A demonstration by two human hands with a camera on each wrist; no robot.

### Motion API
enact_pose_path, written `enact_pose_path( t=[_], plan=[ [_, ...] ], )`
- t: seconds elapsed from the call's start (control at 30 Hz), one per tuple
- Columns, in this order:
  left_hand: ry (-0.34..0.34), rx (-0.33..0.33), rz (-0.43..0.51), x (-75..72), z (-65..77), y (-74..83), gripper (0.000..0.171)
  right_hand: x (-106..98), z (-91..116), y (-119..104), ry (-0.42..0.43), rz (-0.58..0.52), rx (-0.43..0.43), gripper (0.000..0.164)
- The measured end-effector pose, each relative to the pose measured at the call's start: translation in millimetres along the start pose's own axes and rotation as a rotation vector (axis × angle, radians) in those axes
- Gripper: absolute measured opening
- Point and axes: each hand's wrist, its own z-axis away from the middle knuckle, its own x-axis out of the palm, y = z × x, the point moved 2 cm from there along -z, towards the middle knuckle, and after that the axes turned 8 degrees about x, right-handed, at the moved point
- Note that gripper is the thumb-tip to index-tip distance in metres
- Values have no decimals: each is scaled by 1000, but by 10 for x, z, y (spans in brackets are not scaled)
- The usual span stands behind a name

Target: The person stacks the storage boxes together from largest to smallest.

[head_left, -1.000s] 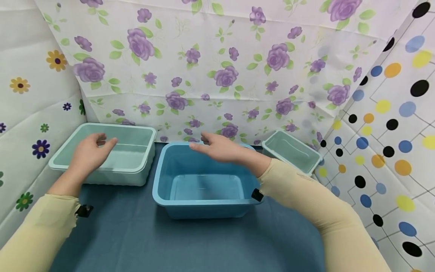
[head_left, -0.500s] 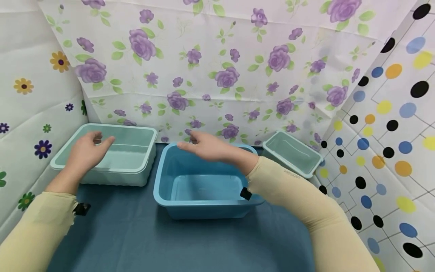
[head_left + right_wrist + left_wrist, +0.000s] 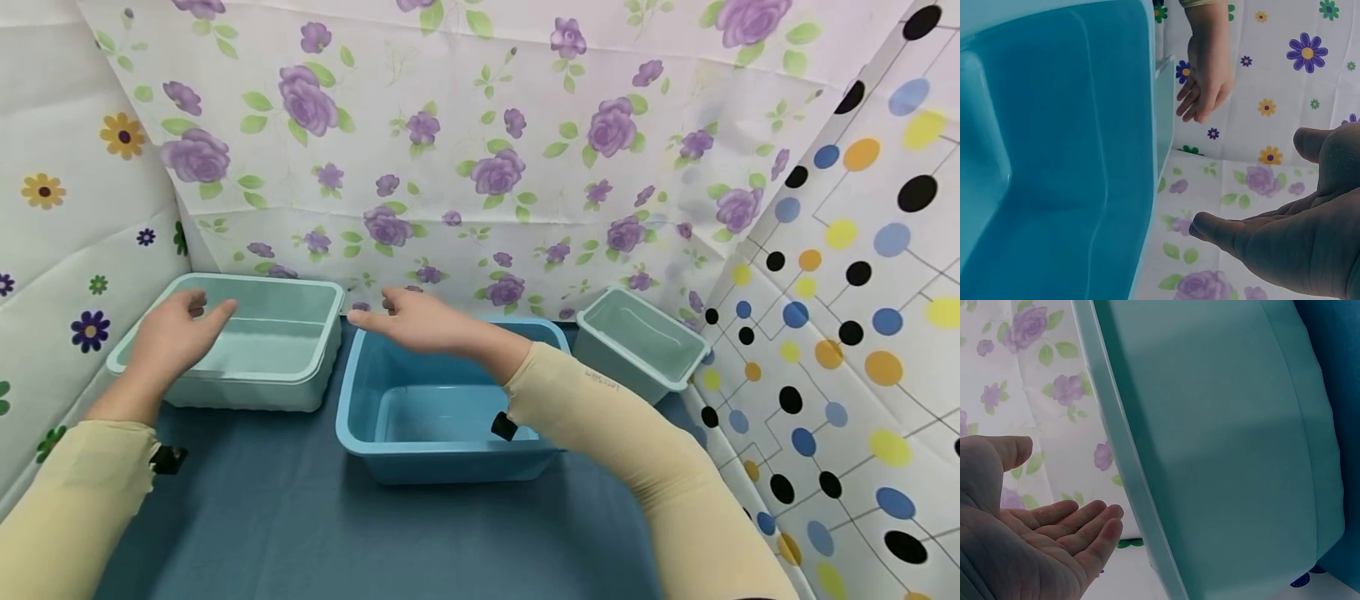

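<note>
The left hand has its four fingers side by side, loose and a bit bent, and its thumb sticks out apart from them. The right hand has its first finger out long, with a gap to its thumb; I cannot tell how its other fingers lie.

Under the right hand is the tub. It is blue and deep, with round corners, a smooth fat rim and a round-cornered shape marked on its floor. It stands upright. The right hand is over the tub's back left corner, its tips poking just past the rim.

The box sits just left of the tub. It is pale green, wide and low, with a flat rim and a wavy bottom edge. The left hand is over its left side, fingers pointing away from the person.

The right arm reaches across the tub from the right, elbow bent. The left arm comes up well left of the tub. Both sleeves are pale yellow.

A small box, also pale green, stands turned at a slant, behind and right of the tub. Below the tub is blue cloth. Behind it hangs a sheet with purple roses.
</note>
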Motion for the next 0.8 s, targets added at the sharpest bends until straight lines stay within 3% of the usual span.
enact_pose_path(
  t=[0.4,0.6,0.8],
  plan=[
    [9,-56,16,-65,-73,-182,101,126,-131,-133,-19,-19,-8,87],
    [10,-53,13,-75,-107,-255,100,228,-223,-179,-26,1,5,86],
    [20,-102,31,-158,-78,-317,99,318,-301,-293,-23,-7,-35,79]
  ],
)
